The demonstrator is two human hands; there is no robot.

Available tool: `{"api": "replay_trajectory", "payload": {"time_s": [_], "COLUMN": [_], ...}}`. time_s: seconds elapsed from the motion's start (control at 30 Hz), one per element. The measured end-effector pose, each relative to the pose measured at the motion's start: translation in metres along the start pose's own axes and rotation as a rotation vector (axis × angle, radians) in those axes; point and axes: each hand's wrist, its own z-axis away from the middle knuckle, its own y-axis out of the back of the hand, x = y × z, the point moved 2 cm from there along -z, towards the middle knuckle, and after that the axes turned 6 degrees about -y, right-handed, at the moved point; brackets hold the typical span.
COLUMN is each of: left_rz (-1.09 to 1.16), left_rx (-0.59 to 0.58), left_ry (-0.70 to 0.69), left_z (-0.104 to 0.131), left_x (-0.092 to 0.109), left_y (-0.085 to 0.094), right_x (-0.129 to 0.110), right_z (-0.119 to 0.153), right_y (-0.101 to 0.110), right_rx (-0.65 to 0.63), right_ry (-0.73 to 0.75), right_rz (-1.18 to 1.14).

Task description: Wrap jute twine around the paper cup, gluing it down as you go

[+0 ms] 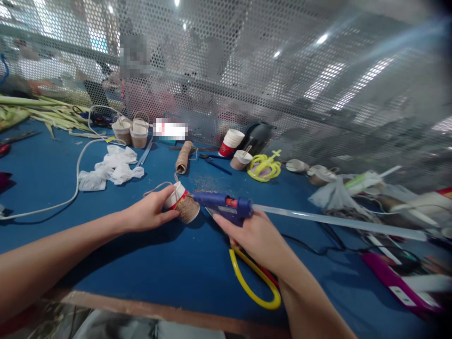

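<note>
The left hand (159, 207) is closed around the paper cup (186, 207), its fingers and thumb gripping the white rim end. The cup is tilted above the near part of the blue bench (141, 263), its base angled down toward the right, and brown twine is wound around its lower part, with a red and yellow printed band showing between the twine and the rim. The right hand (256, 235) is wrapped around the handle of the blue glue gun (226, 205), whose nozzle points left and meets or nearly meets the side of the cup; I cannot tell which. A long clear glue stick (335, 221) runs out of the back of the gun to the right. Scissors with yellow handles (243, 278) are just below the right hand, partly hidden by it.

Beyond the cup, a roll of twine (184, 157) lies on the bench, with a loose strand near the cup. To its left is crumpled white plastic (113, 167), and behind that stand two twine-wrapped cups (130, 133) side by side. To the right of the roll are blue-handled pliers (215, 161), a red and white stack of cups (231, 142), a small wrapped cup (241, 160) and a yellow crown-shaped piece (264, 167). A purple power strip (399, 285) lies at the right, and a perforated metal screen (212, 61) rises behind the bench.
</note>
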Motion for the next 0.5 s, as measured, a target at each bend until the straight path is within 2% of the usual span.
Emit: {"api": "replay_trajectory", "payload": {"time_s": [0.23,0.5], "left_rz": [0.003,0.019], "left_rx": [-0.022,-0.021], "left_ry": [-0.004,-0.010], "left_z": [0.0001,-0.0003], "left_x": [-0.0003,-0.0068], "left_y": [-0.0001,-0.0027], "right_x": [0.0016,-0.0035], "right_z": [-0.0016,0.0041], "right_y": [-0.0009,-0.0023], "right_rx": [0.000,-0.032], "right_ry": [-0.046,0.004], "right_rz": [-0.063,-0.010]}}
